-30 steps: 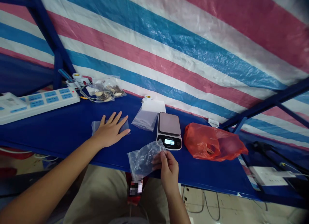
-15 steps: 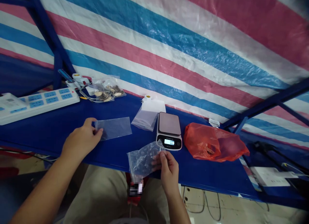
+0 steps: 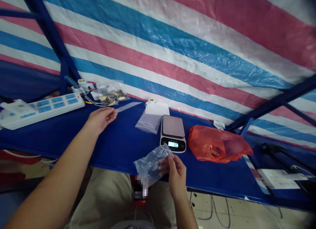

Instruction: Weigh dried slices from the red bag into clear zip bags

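My left hand pinches the left end of a flat clear plastic bag, which is lifted and seen nearly edge-on over the back of the table. In front of the scale, my right hand holds a crumpled clear plastic bag between thumb and fingers, over the table's front edge. The digital scale has a bare weighing plate and a lit display that appears to read 0.0. Left of it lies a stack of flat clear bags partly under a white sheet.
A red plastic bag lies right of the scale on the blue table. At the back left are a white power strip and clear bags with pale-and-dark pieces. A striped tarp hangs behind.
My left hand has moved up and away, raising and tilting its flat bag toward the back. My right hand and the crumpled bag have shifted slightly right.
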Tool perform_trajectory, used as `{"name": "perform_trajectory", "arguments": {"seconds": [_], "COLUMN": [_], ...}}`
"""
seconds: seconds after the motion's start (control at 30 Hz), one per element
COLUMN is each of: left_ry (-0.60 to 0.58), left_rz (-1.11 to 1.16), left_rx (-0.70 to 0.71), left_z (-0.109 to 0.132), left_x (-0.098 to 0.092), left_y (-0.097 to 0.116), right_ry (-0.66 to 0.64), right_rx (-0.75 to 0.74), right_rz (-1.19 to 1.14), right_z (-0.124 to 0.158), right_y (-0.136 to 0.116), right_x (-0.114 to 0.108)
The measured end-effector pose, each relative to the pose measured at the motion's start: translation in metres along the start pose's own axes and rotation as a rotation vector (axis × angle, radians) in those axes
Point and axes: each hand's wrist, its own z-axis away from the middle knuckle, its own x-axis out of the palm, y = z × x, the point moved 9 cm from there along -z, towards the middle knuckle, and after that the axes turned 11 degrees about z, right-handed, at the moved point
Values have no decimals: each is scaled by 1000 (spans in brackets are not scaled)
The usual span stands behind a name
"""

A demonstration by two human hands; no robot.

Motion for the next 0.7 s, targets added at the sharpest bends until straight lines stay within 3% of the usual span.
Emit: {"name": "perform_trajectory", "arguments": {"seconds": [0.17, 0.27, 0.33, 0.47, 0.57, 0.7], "left_ry": [-138, -219, -275, -396, -528, -670], "left_rz": [73, -77, -228, -477, -535, -561], "left_rx": [-19, -18, -21, 1, -12, 23], "left_z": [3, 19, 32, 56, 74, 105], "left_x": [67, 101, 114, 118, 115, 96], "left_y": [-14, -25, -34, -47, -51, -43], "right_ry": [68, 104, 111, 96, 80, 79], "right_rx": [48, 60, 57, 39, 36, 45], "right_rz": [6, -8, -10, 2, 11, 13], "right_z": [3, 7, 8, 6, 4, 4], "right_y": [4, 5, 5, 4, 4, 2], "right_x": [-33, -45, -47, -42, -40, -39]}}
